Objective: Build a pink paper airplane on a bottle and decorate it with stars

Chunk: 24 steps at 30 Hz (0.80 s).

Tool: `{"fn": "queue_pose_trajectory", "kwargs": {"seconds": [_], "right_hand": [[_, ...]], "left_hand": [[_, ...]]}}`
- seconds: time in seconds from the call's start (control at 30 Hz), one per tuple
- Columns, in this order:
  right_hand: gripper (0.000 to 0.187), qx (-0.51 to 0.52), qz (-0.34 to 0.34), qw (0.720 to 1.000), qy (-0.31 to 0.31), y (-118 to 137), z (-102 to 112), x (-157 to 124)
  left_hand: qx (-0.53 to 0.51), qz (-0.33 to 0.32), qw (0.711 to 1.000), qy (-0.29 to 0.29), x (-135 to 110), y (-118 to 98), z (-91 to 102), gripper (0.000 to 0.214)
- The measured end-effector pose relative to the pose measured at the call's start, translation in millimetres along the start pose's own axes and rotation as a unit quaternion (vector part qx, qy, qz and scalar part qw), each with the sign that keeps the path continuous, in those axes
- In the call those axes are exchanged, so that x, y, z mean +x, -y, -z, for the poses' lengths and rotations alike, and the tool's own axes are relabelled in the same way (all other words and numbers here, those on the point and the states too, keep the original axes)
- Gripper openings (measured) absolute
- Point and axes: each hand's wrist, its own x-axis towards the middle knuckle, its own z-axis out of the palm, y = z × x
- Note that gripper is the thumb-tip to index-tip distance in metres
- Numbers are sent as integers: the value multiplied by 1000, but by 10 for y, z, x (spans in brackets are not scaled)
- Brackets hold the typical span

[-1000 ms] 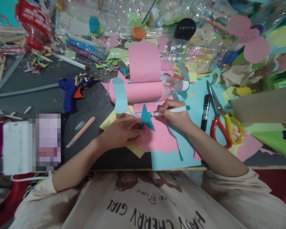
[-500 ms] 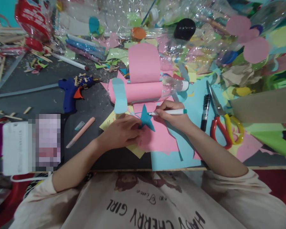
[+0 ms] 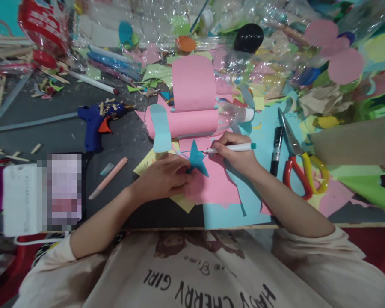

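My right hand point(image 3: 235, 154) grips a white marker point(image 3: 242, 147) with a teal end. The marker's tip is at the right edge of a teal paper star point(image 3: 196, 161), which lies on pink paper point(image 3: 216, 188). My left hand point(image 3: 167, 177) has its fingers curled, with the fingertips on the star's left arm. A teal line curves over the pink paper near the star's top point. Just beyond lies a plastic bottle point(image 3: 235, 114) wrapped in pink paper, with a light blue paper strip point(image 3: 161, 128) across it.
A blue glue gun point(image 3: 94, 124) lies to the left, with a phone point(image 3: 64, 188) nearer me. On the right are a black marker point(image 3: 277, 149) and scissors point(image 3: 297, 149) with red and yellow handles. Paper scraps and clear plastic bottles crowd the back, beside a black oval point(image 3: 248, 38).
The marker in my right hand has shifted slightly to the right and tilted a little. My left hand and the star have stayed in place.
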Motion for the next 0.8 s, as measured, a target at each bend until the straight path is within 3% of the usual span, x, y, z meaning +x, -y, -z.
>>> {"fn": "queue_pose_trajectory", "kwargs": {"seconds": [0.43, 0.63, 0.8], "right_hand": [[23, 4, -24, 999, 29, -1, 21, 1], [28, 56, 17, 997, -46, -48, 27, 9], [29, 25, 19, 999, -21, -19, 20, 12]], "left_hand": [[-8, 11, 1000, 18, -21, 5, -27, 33], [-16, 2, 1000, 12, -30, 22, -43, 30], [-20, 11, 1000, 21, -33, 28, -59, 29]]}}
